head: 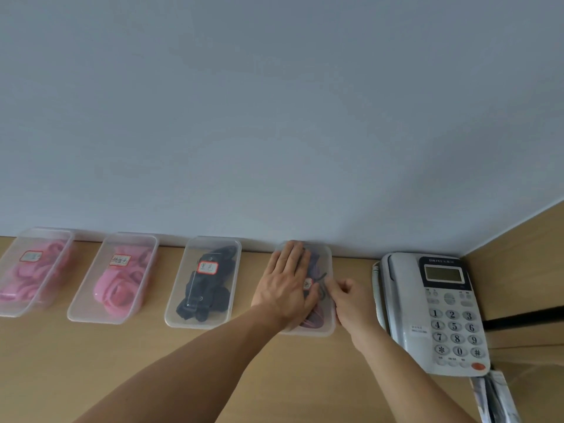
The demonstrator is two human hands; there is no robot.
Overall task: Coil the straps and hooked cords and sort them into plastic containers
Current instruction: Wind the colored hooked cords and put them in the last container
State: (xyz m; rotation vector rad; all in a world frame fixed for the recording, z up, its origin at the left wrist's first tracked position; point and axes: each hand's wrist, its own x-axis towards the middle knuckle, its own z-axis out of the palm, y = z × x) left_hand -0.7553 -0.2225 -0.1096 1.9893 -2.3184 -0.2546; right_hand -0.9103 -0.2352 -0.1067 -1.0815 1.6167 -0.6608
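Container (324, 258) beside the telephone (433, 312): my left hand (283, 288) lies flat on it, fingers together; my right hand (351, 300) pinches its rim.

office, wooden desk (91, 361) by blue wall (274, 117), desk phone (439, 309), labelled plastic containers (203, 282)

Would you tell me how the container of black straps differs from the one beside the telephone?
The black-strap container stands untouched; the rightmost container has the left hand flat on it and the right hand pinching at its right edge. The first holds black straps, the second dark cords with some purple. Both are clear, labelled and against the wall.
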